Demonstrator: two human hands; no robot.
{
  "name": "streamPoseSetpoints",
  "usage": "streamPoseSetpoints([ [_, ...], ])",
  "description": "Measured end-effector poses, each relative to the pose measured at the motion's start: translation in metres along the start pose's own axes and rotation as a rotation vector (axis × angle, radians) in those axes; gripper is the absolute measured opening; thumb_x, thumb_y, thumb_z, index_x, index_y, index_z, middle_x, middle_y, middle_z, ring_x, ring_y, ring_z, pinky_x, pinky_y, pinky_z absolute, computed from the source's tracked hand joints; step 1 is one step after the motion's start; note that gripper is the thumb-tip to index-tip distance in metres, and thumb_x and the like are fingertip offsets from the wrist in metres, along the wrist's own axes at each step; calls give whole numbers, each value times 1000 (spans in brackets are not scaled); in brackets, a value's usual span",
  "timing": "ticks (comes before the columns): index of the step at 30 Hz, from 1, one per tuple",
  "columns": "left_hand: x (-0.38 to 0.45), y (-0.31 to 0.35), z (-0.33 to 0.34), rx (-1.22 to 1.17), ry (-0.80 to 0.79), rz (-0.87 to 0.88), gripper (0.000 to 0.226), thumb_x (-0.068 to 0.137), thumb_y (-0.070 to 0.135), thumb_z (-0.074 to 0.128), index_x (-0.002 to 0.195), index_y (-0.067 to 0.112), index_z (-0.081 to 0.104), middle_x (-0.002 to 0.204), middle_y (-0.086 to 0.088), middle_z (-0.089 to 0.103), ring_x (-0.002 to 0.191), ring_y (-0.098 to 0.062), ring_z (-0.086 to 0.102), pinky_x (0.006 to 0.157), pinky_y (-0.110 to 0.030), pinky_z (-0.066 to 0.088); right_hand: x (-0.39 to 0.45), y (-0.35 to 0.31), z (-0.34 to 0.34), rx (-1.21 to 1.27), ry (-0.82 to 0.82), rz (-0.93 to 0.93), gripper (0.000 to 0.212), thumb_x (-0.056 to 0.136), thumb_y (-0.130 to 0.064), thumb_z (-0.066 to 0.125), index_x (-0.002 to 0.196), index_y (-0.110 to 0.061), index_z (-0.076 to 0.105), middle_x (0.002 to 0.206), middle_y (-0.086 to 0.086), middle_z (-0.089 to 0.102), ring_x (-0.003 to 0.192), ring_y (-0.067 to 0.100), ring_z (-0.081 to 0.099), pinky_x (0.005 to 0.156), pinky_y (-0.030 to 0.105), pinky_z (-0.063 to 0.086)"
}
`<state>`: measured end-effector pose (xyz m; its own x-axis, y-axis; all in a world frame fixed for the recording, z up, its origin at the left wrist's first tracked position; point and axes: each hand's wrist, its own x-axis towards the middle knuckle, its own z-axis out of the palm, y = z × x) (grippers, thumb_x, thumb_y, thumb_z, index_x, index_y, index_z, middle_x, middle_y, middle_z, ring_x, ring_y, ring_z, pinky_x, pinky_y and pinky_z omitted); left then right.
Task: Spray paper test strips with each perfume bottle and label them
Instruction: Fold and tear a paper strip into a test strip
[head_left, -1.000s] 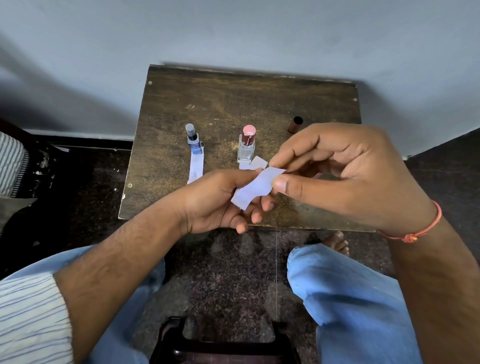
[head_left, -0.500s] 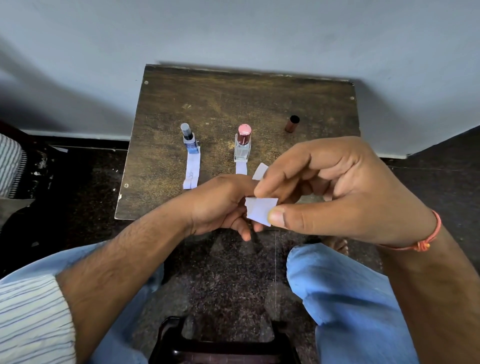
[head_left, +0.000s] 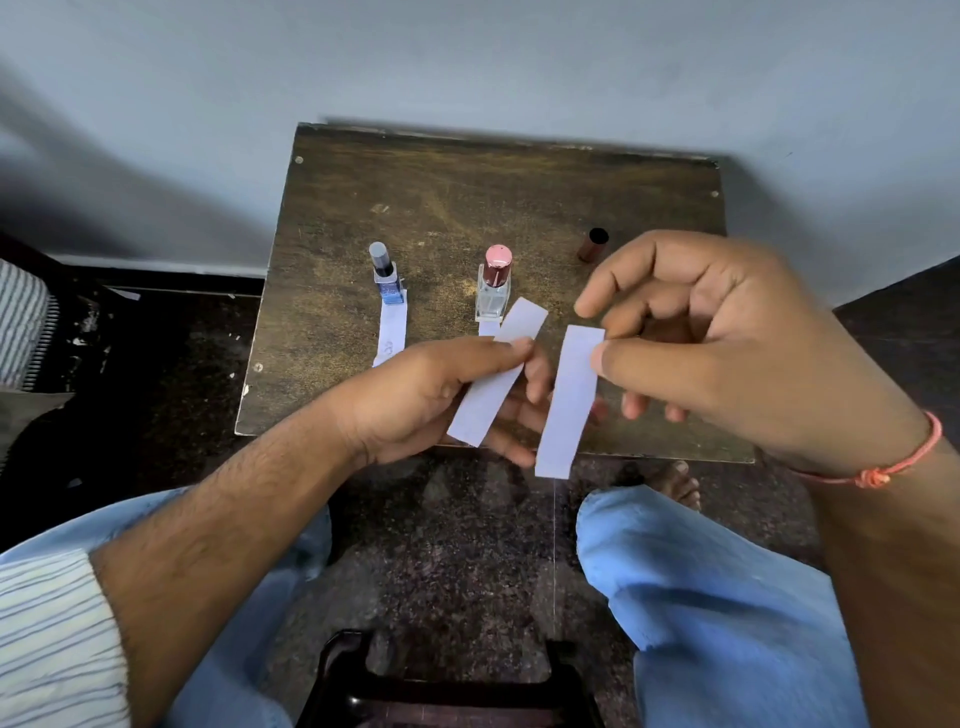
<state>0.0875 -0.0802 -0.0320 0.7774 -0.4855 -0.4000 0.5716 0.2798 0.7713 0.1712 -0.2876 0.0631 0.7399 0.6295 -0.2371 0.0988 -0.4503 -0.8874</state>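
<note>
My left hand (head_left: 441, 400) pinches one white paper strip (head_left: 493, 374) between thumb and fingers, tilted up to the right. My right hand (head_left: 727, 343) pinches a second white strip (head_left: 569, 400) near its top, and the strip hangs down. Both strips are held over the near edge of the small wooden table (head_left: 467, 208). On the table a blue perfume bottle (head_left: 387, 280) with a grey cap stands on a labelled strip (head_left: 390, 335). A clear bottle with a pink cap (head_left: 494, 286) stands to its right, on another strip partly hidden by my left hand's strip.
A small brown cap (head_left: 592, 245) lies at the table's right, behind my right hand. The table stands against a pale wall. My knees in blue trousers are below, and a dark stool frame (head_left: 441, 686) is between them on the speckled floor.
The paper held between both hands has come apart into two strips. My hands have moved apart, one strip in each.
</note>
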Motion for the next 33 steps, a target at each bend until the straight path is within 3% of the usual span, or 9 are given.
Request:
streamPoseSetpoints([
  [3,-3,2,-2,-77,-81,75,37,110,31,30,89,8,50,105,-5,80,107,-25,75,94,-46,60,5,5,3,-144,48,45,25,85,1,75,94,-23,73,70,1,79,50,28,71,46,14,45],
  [6,-2,2,-3,-118,-59,97,43,106,32,37,86,12,70,119,-30,71,117,-38,69,97,-46,59,8,9,6,-194,89,43,24,86,-3,76,94,-26,72,70,-4,79,47,23,71,47,18,48],
  [12,0,1,-2,-35,-53,75,47,105,36,40,114,16,82,132,-10,75,113,-25,68,103,-47,54,9,11,7,-216,127,61,24,86,-5,76,94,-28,72,77,-7,80,45,20,71,43,16,46],
  [17,-4,-1,-2,109,42,118,49,110,28,35,119,7,78,127,-11,77,111,-31,66,103,-49,55,8,10,8,-179,127,34,3,97,-32,77,98,-31,80,82,-16,79,44,19,70,40,16,43],
  [20,-5,-3,-4,196,37,147,47,109,24,36,117,4,78,124,-13,78,113,-43,66,107,-57,51,8,8,10,-204,79,18,17,97,-47,74,95,-33,84,77,-15,78,40,16,66,40,15,41],
  [26,-4,-4,-1,255,-3,129,43,107,22,41,113,11,82,118,-5,80,105,-27,68,100,-43,54,11,11,9,-170,-17,-29,8,86,-42,86,86,-35,85,76,5,73,64,30,59,60,37,47],
  [28,-3,-6,-2,321,-30,153,43,108,23,41,119,3,78,123,-10,79,110,-36,67,103,-52,53,11,9,8,-121,-48,-62,6,87,-34,87,85,-29,85,70,3,70,57,14,55,54,23,43],
  [30,-2,-8,-4,298,-51,177,52,107,37,44,122,-3,74,128,-19,76,116,-49,65,104,-57,51,10,9,6,-28,-73,-71,6,89,-22,86,86,-19,83,59,-6,66,48,2,52,49,9,38],
  [33,-4,-9,-6,138,-56,167,89,99,75,40,123,-3,75,129,-26,73,116,-44,65,107,-53,49,9,14,-1,221,21,-39,11,87,-20,87,81,-20,78,58,10,65,38,10,48,35,17,30],
])
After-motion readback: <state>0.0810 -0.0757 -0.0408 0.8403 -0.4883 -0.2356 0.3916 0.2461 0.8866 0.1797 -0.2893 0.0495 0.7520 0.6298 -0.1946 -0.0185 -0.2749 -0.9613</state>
